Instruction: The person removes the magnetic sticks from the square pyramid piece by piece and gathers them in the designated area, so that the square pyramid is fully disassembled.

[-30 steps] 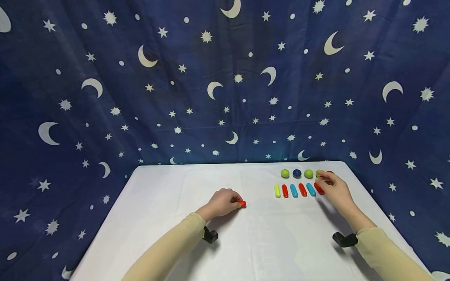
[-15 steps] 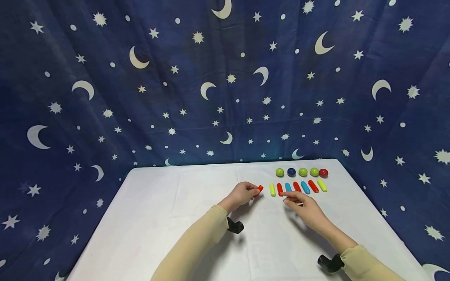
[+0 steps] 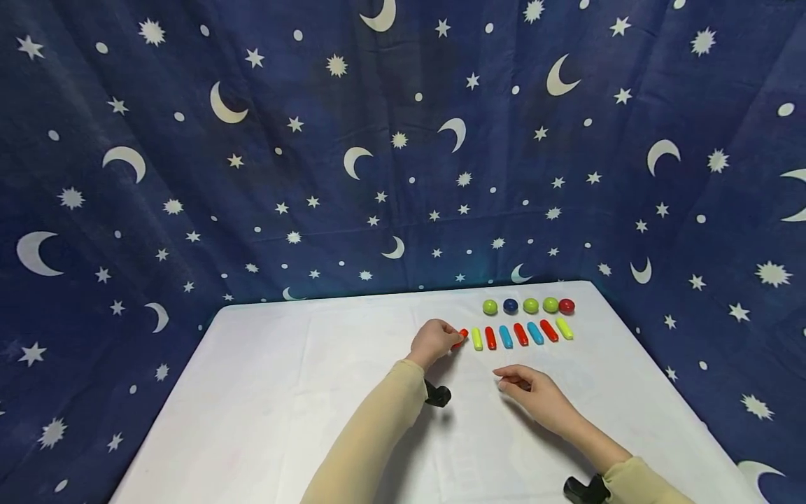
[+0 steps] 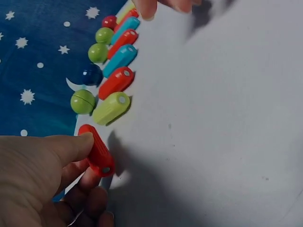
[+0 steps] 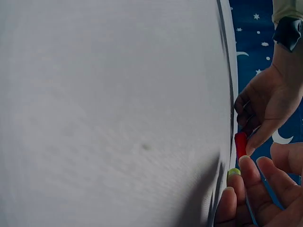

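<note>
My left hand (image 3: 433, 341) pinches a red magnetic stick (image 4: 99, 151) between thumb and fingers, at the left end of a row of similar sticks. Beside it lies a yellow-green stick (image 4: 111, 108), apart from the held one. Red and blue sticks follow to the right, and another yellow-green stick (image 3: 564, 328) ends the row. My right hand (image 3: 538, 399) hovers in front of the row, fingers loosely bent and holding nothing. In the right wrist view its fingertips partly hide the row, while the red stick in the left hand shows beyond them.
Behind the sticks runs a line of balls: green (image 3: 490, 306), dark blue (image 3: 511, 306), two more green, and red (image 3: 567, 306) at the right. A white cloth covers the table (image 3: 264, 406). A blue star-patterned curtain (image 3: 352, 210) hangs right behind its far edge.
My left hand has carried the red stick right and away from me to the row's left end. My right hand has left the row's right end, moving left and back towards me.
</note>
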The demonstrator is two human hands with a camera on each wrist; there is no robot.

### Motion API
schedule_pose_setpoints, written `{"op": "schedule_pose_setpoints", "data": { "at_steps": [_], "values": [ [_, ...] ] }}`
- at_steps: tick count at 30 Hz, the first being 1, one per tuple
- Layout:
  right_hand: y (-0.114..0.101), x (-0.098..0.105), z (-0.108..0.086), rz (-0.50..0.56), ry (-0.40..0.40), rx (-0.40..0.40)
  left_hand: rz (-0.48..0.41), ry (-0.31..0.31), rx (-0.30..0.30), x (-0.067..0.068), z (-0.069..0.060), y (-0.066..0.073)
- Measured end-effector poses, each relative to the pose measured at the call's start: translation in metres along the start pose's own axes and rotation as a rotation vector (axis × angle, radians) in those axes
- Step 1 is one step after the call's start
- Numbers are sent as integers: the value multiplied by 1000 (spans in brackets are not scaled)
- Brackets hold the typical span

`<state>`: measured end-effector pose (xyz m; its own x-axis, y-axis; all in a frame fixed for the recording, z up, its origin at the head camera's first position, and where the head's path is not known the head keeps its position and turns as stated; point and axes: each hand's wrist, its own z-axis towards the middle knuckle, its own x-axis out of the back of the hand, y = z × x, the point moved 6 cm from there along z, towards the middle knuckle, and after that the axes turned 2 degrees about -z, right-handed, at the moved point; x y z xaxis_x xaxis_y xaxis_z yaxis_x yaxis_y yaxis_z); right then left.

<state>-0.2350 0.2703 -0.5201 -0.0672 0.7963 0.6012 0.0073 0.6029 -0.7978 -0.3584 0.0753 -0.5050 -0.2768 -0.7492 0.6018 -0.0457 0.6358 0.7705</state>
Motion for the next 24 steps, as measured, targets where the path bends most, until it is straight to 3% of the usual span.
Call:
{"op": "schedule_pose_setpoints", "data": {
  "at_steps": [3, 6, 14, 24],
  "values": [
    [2, -4, -1, -2, -1, -22, 109, 34, 9, 4, -2, 1],
    [0, -5, -1, -6, 2, -34, 156, 50, 17, 6, -2, 2],
    [3, -7, -3, -5, 10, -53, 152, 40, 50, 8, -4, 2],
    [6, -13, 0, 4, -13, -23, 100, 55, 16, 2, -5, 0]
  ]
}}
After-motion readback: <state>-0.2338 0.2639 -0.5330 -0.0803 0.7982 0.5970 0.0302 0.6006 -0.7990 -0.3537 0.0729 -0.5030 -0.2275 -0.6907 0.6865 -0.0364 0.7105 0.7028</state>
